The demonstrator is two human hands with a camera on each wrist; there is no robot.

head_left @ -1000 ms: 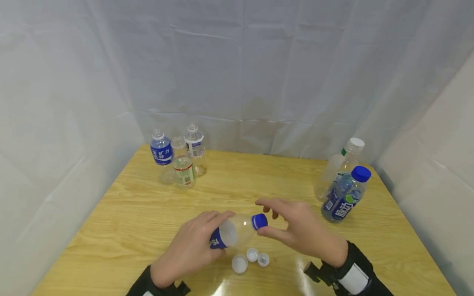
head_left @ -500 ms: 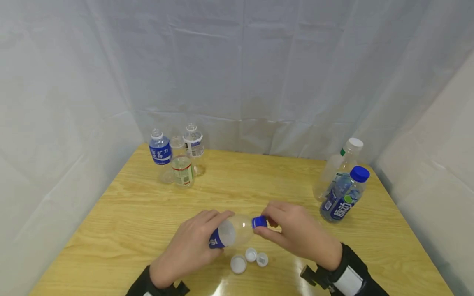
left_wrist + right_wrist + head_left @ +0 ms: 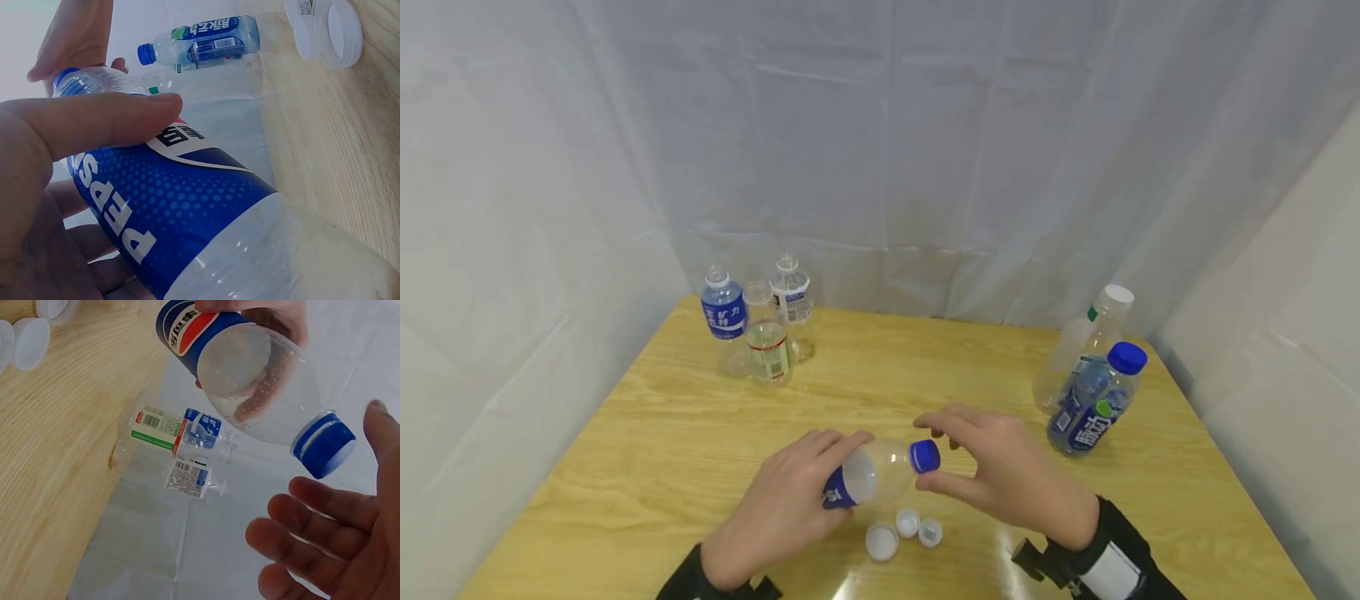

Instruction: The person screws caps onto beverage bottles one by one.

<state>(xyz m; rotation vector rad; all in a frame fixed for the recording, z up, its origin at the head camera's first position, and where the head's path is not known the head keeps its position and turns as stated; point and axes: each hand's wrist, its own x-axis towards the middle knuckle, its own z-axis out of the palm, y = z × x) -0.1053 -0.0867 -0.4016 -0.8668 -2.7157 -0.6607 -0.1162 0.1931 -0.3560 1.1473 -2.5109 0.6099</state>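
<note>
Pepsi bottle (image 3: 872, 477) in your left hand (image 3: 790, 504), blue cap (image 3: 925, 457) facing your right hand (image 3: 1000, 457)

You hold the bottle tilted above the near middle of the surface (image 3: 655, 467), your left hand clamped round its blue label (image 3: 181, 194). Reading the head view with 12 straight ahead, the cap lies at 9 o'clock from your right hand, which is the nearer of the two to it. That hand touches nothing: its fingers (image 3: 272, 540) and thumb (image 3: 380, 428) stand apart, loosely bent on either side of the cap, with a gap visible in the right wrist view.

The bottle's long axis runs slantwise from your left hand toward your right, neck pointing between 2 and 3 o'clock. From the neck, three loose white caps (image 3: 907, 523) lie at 6 to 7 o'clock, three uncapped bottles (image 3: 769, 357) stand at 10, and two capped bottles (image 3: 1084, 427) stand between 2 and 3.
</note>
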